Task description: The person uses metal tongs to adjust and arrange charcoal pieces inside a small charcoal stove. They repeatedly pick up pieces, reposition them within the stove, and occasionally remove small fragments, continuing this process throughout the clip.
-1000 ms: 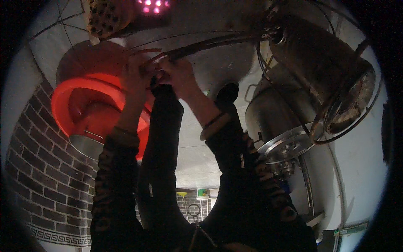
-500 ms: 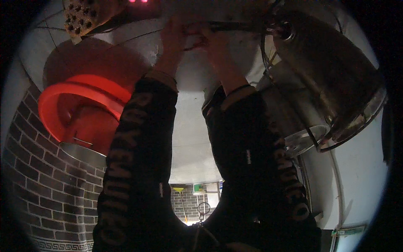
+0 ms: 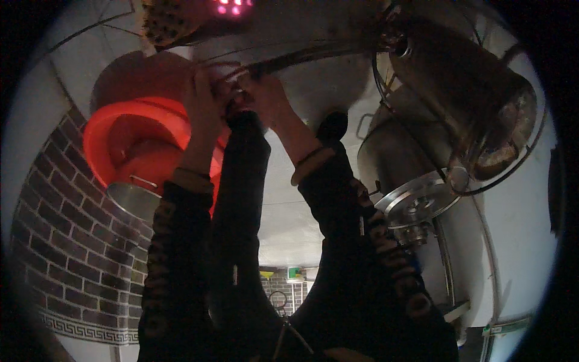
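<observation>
Overhead, both hands on a dark hose end

Both arms in black sleeves reach up. Left hand has fingers curled closed around the top of a black hose, just where it meets a thin metal rod. Right hand touches the same spot from the other side, fingers bent in; exact grip is too dark to tell. Hose hangs down between the two forearms. Red bucket sits left of the hands, with a small steel pail below it. Steel tank is upper right, round steel lid beneath. Brick wall lower left.
</observation>
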`<state>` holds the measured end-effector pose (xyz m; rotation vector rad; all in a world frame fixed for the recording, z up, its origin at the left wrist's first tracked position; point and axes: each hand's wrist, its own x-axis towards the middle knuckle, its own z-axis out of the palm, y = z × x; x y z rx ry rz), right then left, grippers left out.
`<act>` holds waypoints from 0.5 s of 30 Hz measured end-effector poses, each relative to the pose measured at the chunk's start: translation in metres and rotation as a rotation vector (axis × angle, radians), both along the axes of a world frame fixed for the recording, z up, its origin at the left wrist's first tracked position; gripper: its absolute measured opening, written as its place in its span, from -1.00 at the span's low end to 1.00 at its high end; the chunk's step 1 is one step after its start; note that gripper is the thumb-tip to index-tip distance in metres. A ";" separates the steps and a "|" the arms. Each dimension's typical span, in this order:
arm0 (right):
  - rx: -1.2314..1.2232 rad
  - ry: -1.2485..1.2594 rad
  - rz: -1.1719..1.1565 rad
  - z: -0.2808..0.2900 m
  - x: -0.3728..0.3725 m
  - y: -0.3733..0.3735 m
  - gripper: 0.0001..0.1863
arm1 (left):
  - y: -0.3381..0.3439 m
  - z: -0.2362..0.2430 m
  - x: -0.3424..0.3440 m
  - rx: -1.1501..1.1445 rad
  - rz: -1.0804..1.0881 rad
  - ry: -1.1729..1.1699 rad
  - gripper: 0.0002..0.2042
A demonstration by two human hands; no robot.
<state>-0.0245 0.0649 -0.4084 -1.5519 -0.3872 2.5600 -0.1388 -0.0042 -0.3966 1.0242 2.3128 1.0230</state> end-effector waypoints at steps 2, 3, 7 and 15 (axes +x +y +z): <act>0.032 0.036 0.021 0.029 0.000 -0.009 -0.75 | -0.004 0.042 0.002 -0.070 0.028 0.087 -0.63; 0.025 -0.008 0.059 0.044 0.003 -0.012 -0.75 | -0.007 0.064 0.009 -0.143 0.204 -0.194 -0.64; -0.006 0.070 -0.001 0.113 0.018 -0.017 -0.75 | -0.005 0.147 0.033 -0.173 0.440 -0.561 -0.68; 0.434 -0.314 0.306 0.303 0.063 -0.025 -0.64 | -0.018 0.314 0.085 -0.217 0.437 -0.611 -0.84</act>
